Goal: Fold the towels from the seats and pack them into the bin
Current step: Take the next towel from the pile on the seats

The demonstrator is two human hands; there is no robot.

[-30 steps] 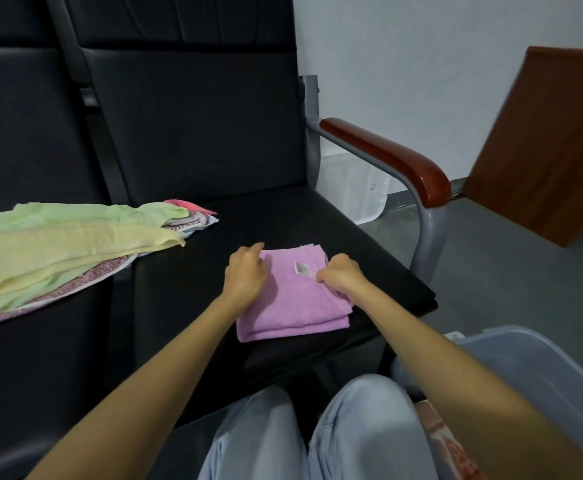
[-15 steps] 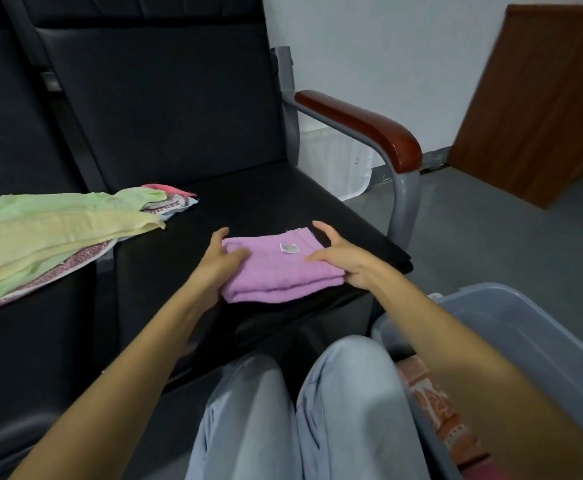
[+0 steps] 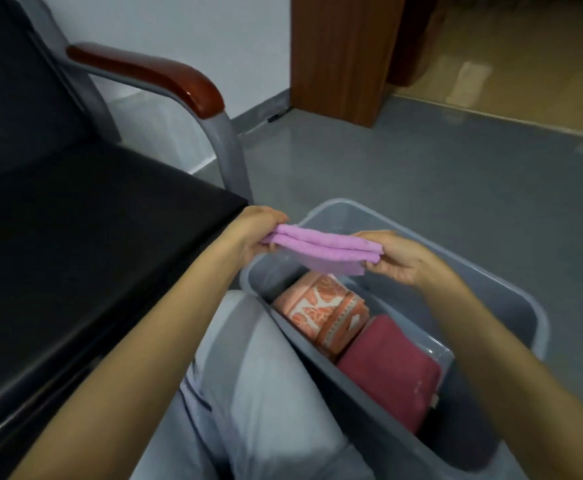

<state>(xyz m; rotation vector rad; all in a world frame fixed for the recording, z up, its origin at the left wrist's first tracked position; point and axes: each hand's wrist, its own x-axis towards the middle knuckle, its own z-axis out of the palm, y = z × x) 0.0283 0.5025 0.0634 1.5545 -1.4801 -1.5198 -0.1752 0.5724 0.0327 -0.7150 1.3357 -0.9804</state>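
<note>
Head view: the folded purple towel [image 3: 324, 247] was held at its two ends. The left hand [image 3: 255, 233] was clamped on the end nearer the seat and the right hand [image 3: 397, 258] on the other, with fingers curled round the edges.

The fold was judged to be at risk. One lower layer was seen hanging loose beneath the stack, so the bundle could be opened out if either grip were released early or unevenly. That flap, or the end by the left hand, could also be caught on the bin's rim on the way down, since that end was held close to the rim. A crooked landing on the towels below was thought possible too.

Both forearms were stretched forward and the hands were kept apart by the towel's length. The towel was carried roughly level above the far part of the bin [image 3: 349, 205].

Inside the bin, an orange patterned towel [image 3: 321, 313] and a red towel [image 3: 390, 372] were packed side by side, touching. Some room appeared to be left at the far end.

The bin stood on the grey floor [image 3: 421, 168], just beside the person's knee [image 3: 259, 393]. The black seat [image 3: 92, 244] and its wooden armrest [image 3: 151, 74] were seen to the left.
</note>
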